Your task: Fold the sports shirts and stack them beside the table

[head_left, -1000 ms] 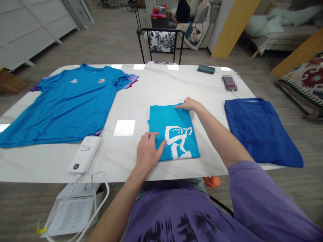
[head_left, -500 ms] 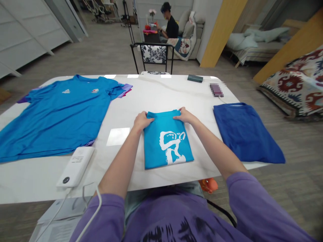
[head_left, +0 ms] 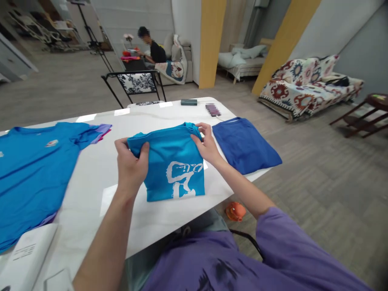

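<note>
– So, in the head view, where is the folded turquoise cloth (head_left: 169, 153) lying?
– It isn't lying flat; it's hanging near the middle of the frame, over the white table (head_left: 91, 169), its upper edge being raised.
– What are the hands doing?
– The left hand (head_left: 130, 163) is gripping the upper left corner, thumb in front; the right hand (head_left: 209, 146) is pinching the upper right corner.
– Which way is it pointing?
– Its gathered edge is facing away from the wearer, its lower edge towards them. The white print is facing the camera, letters standing nearly upright. The sides are slanting slightly right going down; foreshortening is hiding which axis is longer.
– And around it?
– A dark blue cloth (head_left: 245, 145) is lying at right, a spread blue shirt (head_left: 36, 165) at left.
</note>
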`<move>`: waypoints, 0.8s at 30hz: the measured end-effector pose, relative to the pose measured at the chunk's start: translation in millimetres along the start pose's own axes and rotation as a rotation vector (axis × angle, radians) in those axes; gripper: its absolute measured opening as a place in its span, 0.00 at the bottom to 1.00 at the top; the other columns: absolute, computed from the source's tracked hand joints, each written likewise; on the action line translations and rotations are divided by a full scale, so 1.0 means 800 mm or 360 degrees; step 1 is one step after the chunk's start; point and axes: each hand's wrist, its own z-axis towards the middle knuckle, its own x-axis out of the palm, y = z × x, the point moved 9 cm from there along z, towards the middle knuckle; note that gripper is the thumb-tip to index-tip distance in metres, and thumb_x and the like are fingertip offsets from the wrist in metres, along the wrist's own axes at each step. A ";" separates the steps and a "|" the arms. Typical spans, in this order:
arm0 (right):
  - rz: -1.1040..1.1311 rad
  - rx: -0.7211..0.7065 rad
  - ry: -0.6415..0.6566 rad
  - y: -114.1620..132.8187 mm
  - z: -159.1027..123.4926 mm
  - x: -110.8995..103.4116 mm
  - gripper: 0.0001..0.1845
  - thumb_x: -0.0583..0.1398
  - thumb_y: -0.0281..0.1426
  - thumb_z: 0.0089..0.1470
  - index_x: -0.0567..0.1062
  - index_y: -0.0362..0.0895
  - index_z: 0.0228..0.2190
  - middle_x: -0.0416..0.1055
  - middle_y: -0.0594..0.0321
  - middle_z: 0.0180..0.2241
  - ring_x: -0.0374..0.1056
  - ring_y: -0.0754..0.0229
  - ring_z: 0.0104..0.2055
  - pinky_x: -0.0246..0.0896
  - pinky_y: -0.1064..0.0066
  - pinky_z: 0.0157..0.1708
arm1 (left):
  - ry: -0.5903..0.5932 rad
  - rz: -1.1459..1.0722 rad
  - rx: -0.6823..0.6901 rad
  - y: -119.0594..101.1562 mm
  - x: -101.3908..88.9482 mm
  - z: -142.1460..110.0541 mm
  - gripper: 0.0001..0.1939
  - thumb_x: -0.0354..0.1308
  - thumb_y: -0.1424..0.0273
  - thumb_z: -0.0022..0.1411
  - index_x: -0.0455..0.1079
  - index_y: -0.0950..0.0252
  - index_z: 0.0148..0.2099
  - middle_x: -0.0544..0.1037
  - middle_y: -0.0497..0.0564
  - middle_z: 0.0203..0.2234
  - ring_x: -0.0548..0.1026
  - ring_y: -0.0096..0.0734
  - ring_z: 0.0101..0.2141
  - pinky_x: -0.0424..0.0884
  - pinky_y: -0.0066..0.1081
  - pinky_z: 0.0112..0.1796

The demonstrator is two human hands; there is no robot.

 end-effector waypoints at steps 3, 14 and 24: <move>0.0054 -0.0028 -0.0168 0.019 -0.033 -0.111 0.36 0.63 0.57 0.70 0.58 0.59 0.69 0.75 0.57 0.57 0.77 0.47 0.56 0.82 0.57 0.47 | 0.0121 -0.0301 0.0162 -0.095 0.031 -0.011 0.28 0.71 0.52 0.71 0.59 0.53 0.60 0.78 0.50 0.47 0.82 0.41 0.44 0.82 0.38 0.44; -0.0481 -0.0235 -0.0209 -0.056 0.066 -0.425 0.18 0.73 0.49 0.65 0.80 0.50 0.44 0.80 0.58 0.49 0.76 0.46 0.55 0.76 0.52 0.60 | 0.0486 -0.0799 0.0134 -0.207 0.393 0.021 0.22 0.56 0.53 0.84 0.54 0.57 0.67 0.77 0.53 0.48 0.81 0.35 0.43 0.79 0.37 0.50; -0.1416 0.0264 0.0263 -0.324 0.107 -0.362 0.37 0.54 0.52 0.78 0.67 0.48 0.78 0.55 0.52 0.82 0.52 0.36 0.83 0.49 0.35 0.80 | 0.1080 0.0392 0.0821 -0.198 0.571 -0.115 0.48 0.53 0.38 0.77 0.58 0.66 0.83 0.56 0.66 0.82 0.46 0.61 0.82 0.45 0.60 0.79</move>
